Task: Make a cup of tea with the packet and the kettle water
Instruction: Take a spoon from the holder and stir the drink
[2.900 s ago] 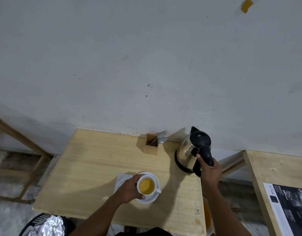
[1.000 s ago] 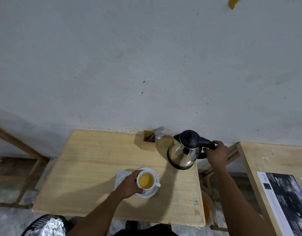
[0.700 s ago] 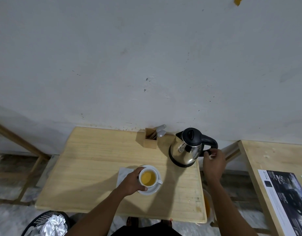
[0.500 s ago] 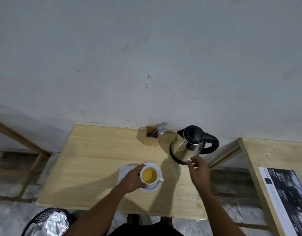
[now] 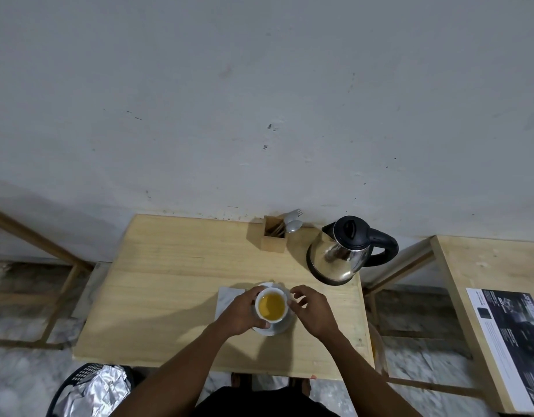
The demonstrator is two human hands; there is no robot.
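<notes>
**Cupping the filled cup**

Wrapping the cup (image 5: 271,305) on its saucer (image 5: 282,328), the left hand (image 5: 240,315) is steadying amber tea; the right hand (image 5: 312,308) is hovering loosely curled, empty, beside it. Kettle (image 5: 340,251) is standing far right. Brewing seems finished; lifting next demands levelness.

White cup (image 5: 271,307), amber tea; white saucer (image 5: 274,328); kettle (image 5: 337,257) silver, black lid; pale wood table (image 5: 169,281).

Views: 1, head-worn, wide-angle.
Facing: forward and down onto a wooden table (image 5: 169,281) against a wall (image 5: 259,100).
Nearness: left hand (image 5: 240,314) and right hand (image 5: 315,311) low in frame, forearms reaching up from the bottom edge.
</notes>
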